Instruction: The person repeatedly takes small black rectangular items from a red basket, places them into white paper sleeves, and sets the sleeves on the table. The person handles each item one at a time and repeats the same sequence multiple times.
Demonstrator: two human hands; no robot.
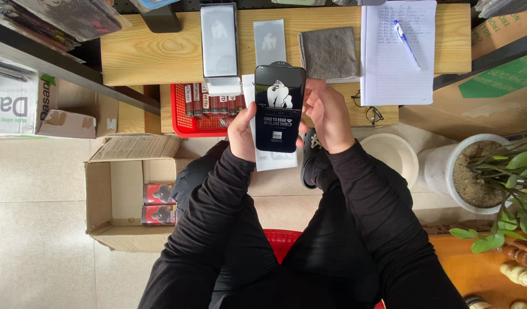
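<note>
In the head view we look down at our two hands, which are raised in front of a low wooden surface [160, 51]. Our left hand [241, 133] grasps a black screen protector [279, 109] by its left edge, and behind it the same hand also holds a white sleeve [275, 160], whose lower part shows under the black piece. Our right hand [327, 114] is curled around the right edge of the protector, with the fingers touching its side, so both hands are closed on it. The protector is upright, above our knees and just before the edge of the surface. On the surface we see a white pack [219, 43], a pale film strip [269, 41] beside it, a grey cloth [328, 52], and a lined paper sheet [397, 51] with a blue pen [407, 43] lying on it. A red basket [183, 117] with small red boxes stands just under the surface edge, near our left hand. On the floor at the left there is an open cardboard box [112, 194], and at the right a potted plant [486, 171] and a white bowl [396, 157].
</note>
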